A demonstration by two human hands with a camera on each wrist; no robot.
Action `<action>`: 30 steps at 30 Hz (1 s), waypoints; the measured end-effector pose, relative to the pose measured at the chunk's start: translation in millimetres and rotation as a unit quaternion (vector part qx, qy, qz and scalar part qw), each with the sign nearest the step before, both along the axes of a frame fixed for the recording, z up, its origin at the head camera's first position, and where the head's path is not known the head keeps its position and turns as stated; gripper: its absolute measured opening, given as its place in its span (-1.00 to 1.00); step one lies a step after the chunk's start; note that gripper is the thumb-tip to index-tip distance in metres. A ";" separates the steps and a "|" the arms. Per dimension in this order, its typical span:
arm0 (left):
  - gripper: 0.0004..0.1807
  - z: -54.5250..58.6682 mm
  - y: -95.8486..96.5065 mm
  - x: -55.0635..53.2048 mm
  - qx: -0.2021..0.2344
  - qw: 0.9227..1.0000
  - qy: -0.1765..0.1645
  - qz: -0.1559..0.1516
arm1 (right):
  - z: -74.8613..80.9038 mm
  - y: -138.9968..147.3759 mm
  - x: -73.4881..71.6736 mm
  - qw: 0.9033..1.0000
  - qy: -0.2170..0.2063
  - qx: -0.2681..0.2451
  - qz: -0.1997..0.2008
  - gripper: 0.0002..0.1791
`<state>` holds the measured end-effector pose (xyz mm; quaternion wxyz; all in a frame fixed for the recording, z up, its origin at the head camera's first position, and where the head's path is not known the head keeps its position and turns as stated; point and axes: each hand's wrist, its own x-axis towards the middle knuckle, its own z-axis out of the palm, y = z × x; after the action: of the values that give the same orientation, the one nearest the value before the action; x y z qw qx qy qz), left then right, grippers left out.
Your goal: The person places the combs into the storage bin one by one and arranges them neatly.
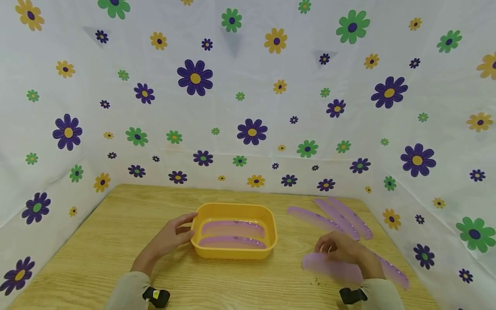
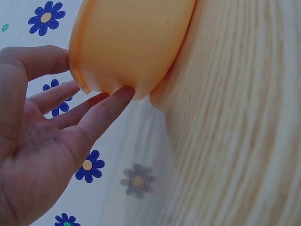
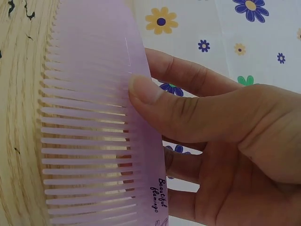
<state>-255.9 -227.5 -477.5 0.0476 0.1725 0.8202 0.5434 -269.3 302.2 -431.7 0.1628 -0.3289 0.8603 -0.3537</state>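
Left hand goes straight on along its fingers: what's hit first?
The yellow tray. The left hand's fingertips appear to touch its left end, so that wall would take the push; the purple combs inside lie beyond.

Lilac comb (image 1: 329,267) — hand-held, teeth downward
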 end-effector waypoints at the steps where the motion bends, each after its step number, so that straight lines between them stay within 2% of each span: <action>1: -0.35 0.3 0.0 0.1 0.000 1.000 -0.001 0.000 | 0.3 -0.4 -0.1 1.000 0.003 0.000 0.001 -0.83; 9: -0.34 0.7 0.3 -0.2 -0.002 1.000 0.000 -0.001 | 2.6 -2.1 -2.2 0.998 0.050 -0.010 0.023 -0.85; 14: -0.34 1.2 0.6 -0.3 -0.004 1.000 -0.003 0.003 | 7.4 -3.5 -2.8 0.998 0.056 0.012 -0.002 -0.85; 20: -0.33 1.4 1.3 -0.3 -0.011 1.000 -0.005 0.006 | 13.5 -7.8 -1.5 0.996 0.092 0.008 0.002 -0.87; 25: -0.33 0.7 1.3 -0.9 -0.011 1.000 -0.006 0.006 | 23.0 -18.9 -3.3 0.992 0.124 0.010 0.005 -0.86; 30: -0.33 0.6 1.3 -1.4 -0.012 1.000 0.001 0.004 | 35.5 -32.3 -8.8 0.991 0.132 0.020 -0.001 -0.85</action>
<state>-257.4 -226.2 -477.0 0.0462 0.1688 0.8272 0.5339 -278.1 269.8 -396.2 0.0541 -0.3682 0.8818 -0.2899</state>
